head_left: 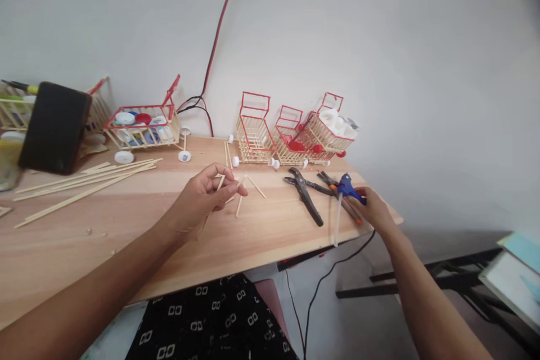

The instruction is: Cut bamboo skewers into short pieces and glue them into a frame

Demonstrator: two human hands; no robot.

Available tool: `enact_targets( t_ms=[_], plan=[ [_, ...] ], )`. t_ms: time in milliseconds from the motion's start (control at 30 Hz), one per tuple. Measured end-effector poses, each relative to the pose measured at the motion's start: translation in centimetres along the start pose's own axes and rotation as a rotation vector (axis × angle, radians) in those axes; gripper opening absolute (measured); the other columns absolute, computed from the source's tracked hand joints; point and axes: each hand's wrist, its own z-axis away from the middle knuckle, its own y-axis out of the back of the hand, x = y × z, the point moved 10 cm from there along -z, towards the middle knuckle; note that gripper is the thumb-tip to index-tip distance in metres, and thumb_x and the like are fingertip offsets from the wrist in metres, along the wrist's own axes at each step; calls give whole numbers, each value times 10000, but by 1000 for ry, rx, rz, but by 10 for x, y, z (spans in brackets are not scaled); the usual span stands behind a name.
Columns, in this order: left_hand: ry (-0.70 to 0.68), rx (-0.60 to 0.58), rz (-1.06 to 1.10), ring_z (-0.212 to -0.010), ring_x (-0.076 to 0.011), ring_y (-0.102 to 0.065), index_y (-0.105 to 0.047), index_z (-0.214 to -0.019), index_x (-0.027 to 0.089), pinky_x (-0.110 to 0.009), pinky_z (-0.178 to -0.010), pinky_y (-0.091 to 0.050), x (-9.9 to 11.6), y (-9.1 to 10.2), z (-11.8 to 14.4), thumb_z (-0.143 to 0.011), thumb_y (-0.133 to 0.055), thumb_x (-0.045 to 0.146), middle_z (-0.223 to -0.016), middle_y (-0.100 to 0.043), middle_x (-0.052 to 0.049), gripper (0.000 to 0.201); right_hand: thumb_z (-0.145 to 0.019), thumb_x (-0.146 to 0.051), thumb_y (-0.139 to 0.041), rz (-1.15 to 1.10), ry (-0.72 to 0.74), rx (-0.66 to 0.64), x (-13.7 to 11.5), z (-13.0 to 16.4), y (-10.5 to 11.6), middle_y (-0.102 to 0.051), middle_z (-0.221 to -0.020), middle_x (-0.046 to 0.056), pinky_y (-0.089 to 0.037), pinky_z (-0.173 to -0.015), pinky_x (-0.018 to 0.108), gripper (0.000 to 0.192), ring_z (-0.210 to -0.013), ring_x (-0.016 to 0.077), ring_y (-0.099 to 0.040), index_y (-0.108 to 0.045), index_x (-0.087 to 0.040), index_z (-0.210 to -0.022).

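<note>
My left hand (pixel 206 194) is above the middle of the wooden table, its fingers closed on thin wooden sticks (pixel 221 182). A few short stick pieces (pixel 256 187) lie on the tabletop just beyond those fingers. At the table's right end, my right hand (pixel 373 207) is wrapped round the handle of a blue glue gun (pixel 346 184). A whitish glue stick (pixel 338 222) juts from the gun toward the front edge. Under and beside the gun lie orange-handled pliers (pixel 353 211), with black-handled pliers (pixel 307 199) to their left.
Small stick-built carts with red rims, such as this cart (pixel 255 132), stand along the wall. Another cart (pixel 143 126) holds bottle caps. Long sticks (pixel 93 183) and a black phone-like slab (pixel 54 126) are at left. A dark cable (pixel 324 275) hangs below the table.
</note>
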Motion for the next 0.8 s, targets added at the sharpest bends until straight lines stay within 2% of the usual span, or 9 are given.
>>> enact_targets(
  t_ms=[300,400,500,533,567,633,700,733,800],
  plan=[
    [25,37,21,-410,-26,-255,-473,-875,204,-201,-432,-142,-5,5,-1,-759,-699,289,-750,-697,-32,268,-765,-405,-574,0,-49,-57,14,-6,-12,-660,-1084,200,-489,-784,393,482,-934,294,-648,-577,-97,-1135],
    [33,44,42,-404,-23,-246,-466,-869,203,-196,-430,-143,-6,5,-1,-756,-698,297,-740,-699,-27,273,-714,-400,-632,97,-48,-14,17,-10,1,-623,-1155,254,-484,-809,439,575,-1022,356,-622,-563,-74,-1183],
    [36,40,73,-400,-18,-234,-449,-866,202,-189,-421,-134,-7,6,-1,-757,-695,300,-776,-708,-39,286,-719,-410,-636,248,-46,102,-3,-6,30,-625,-1135,277,-451,-843,512,507,-1088,414,-573,-624,-94,-1115],
    [35,39,82,-400,-16,-230,-443,-862,201,-188,-419,-132,-7,6,-2,-757,-694,300,-792,-710,-44,290,-736,-423,-619,265,-58,150,-18,0,41,-635,-1118,268,-445,-842,535,474,-1071,417,-578,-644,-107,-1088],
    [33,40,91,-402,-14,-227,-438,-858,199,-187,-417,-131,-6,6,-1,-758,-693,299,-804,-711,-48,292,-786,-415,-559,235,-3,200,-43,8,50,-648,-1103,242,-441,-854,533,418,-1057,395,-588,-661,-125,-1068],
    [26,39,112,-408,-12,-227,-431,-851,195,-185,-417,-128,-6,6,-1,-762,-691,297,-817,-710,-54,294,-850,-428,-484,26,145,219,-108,30,57,-684,-1052,161,-453,-870,470,354,-995,317,-624,-699,-189,-1001],
    [21,43,124,-415,-13,-235,-425,-843,191,-185,-418,-130,-5,5,-1,-765,-693,300,-813,-706,-55,299,-863,-444,-501,-255,321,161,-183,58,50,-704,-1027,92,-463,-869,416,310,-977,265,-630,-713,-238,-956],
    [19,48,125,-417,-15,-239,-423,-837,189,-186,-419,-132,-5,5,0,-764,-695,305,-805,-703,-53,304,-875,-428,-505,-384,398,89,-219,71,40,-708,-1012,76,-467,-864,403,290,-972,250,-629,-715,-242,-947],
    [21,60,122,-418,-18,-245,-417,-821,189,-188,-419,-140,-7,6,0,-759,-702,321,-769,-691,-36,321,-885,-393,-523,-593,497,-17,-278,95,22,-705,-992,57,-466,-861,381,248,-958,223,-625,-720,-253,-940]
  ],
)
